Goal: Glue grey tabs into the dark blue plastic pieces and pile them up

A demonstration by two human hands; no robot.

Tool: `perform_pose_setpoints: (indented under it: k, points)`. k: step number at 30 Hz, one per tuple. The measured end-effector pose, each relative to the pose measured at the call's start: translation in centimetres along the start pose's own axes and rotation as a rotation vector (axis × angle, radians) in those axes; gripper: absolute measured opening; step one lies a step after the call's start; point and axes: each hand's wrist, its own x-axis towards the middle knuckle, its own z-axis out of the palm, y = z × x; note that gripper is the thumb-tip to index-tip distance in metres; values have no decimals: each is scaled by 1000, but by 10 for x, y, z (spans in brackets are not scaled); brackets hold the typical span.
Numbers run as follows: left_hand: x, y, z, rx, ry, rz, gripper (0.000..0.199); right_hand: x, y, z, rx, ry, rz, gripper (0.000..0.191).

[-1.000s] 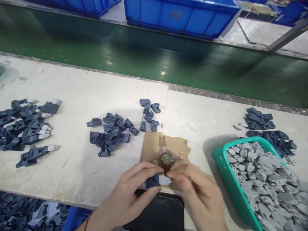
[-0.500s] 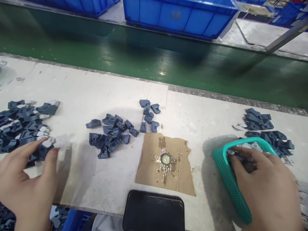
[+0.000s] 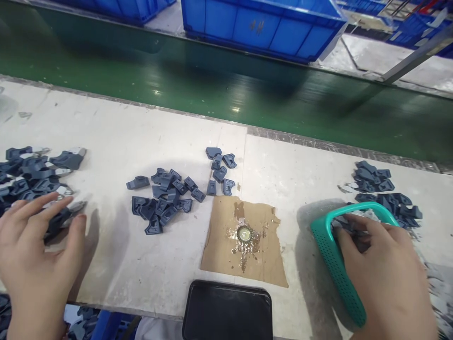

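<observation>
Showing parted, released fingers in the head view, the left hand [image 3: 37,250] is at the grey-tipped parts [image 3: 67,160], judged complete. The right hand [image 3: 385,274] reaches into the green basket [image 3: 337,267] toward the near edge of the table [image 3: 152,264]; its grip cannot be determined. Untipped parts [image 3: 171,196] at mid-table appear outstanding.

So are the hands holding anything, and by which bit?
The left hand is open, holding nothing. The right hand is in the basket; whether it grips anything can't be told.

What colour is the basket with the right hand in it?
The basket is teal green, with small holes in its wall; the head view shows it.
</observation>
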Motion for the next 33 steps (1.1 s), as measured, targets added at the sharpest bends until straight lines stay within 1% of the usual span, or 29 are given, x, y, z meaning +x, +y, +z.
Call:
perform_pose_setpoints:
  k: [2, 3, 4, 5, 7, 9, 11, 14, 17, 20, 22, 26, 30, 33]
  points:
    - [-2, 11, -1, -7, -14, 23, 26, 0, 0, 1, -5, 3, 4, 31]
    - [-3, 14, -1, -16, -60, 55, 23, 0, 0, 2, -3, 8, 13, 29]
    - [-4, 15, 0, -25, -130, 101, 23, 1, 0, 2, -1, 13, 18, 26]
    - [-5, 14, 1, -27, -200, 152, 25, 2, 0, 2, 0, 14, 20, 24]
    - [-7, 12, 5, -27, -296, 234, 32, 3, 1, 3, -3, 2, 18, 22]
    - [-9, 8, 9, -20, -362, 253, 38, 5, 2, 3, 2, -29, 32, 22]
    - [-11, 6, 12, -11, -393, 267, 40, 6, 2, 3, -9, -36, 75, 21]
    - [-12, 5, 12, 3, -398, 305, 37, 8, -1, 2, -23, -17, 122, 20]
    - [-15, 7, 11, 2, -379, 281, 34, 8, -6, -2, 7, 5, 121, 17]
    - [-17, 14, 13, -33, -301, 267, 30, 6, -12, -6, 26, -2, 108, 17]
    - [-16, 21, 16, -60, -259, 299, 28, 6, -17, -8, 43, -35, 121, 17]
    - [-9, 30, 20, -48, -275, 369, 32, 5, -22, -10, 92, -44, 178, 15]
    - [-5, 31, 21, 19, -295, 414, 24, 3, -22, -10, 96, -45, 219, 17]
    - [-5, 30, 19, 35, -290, 454, 21, 1, -21, -10, 126, -44, 238, 20]
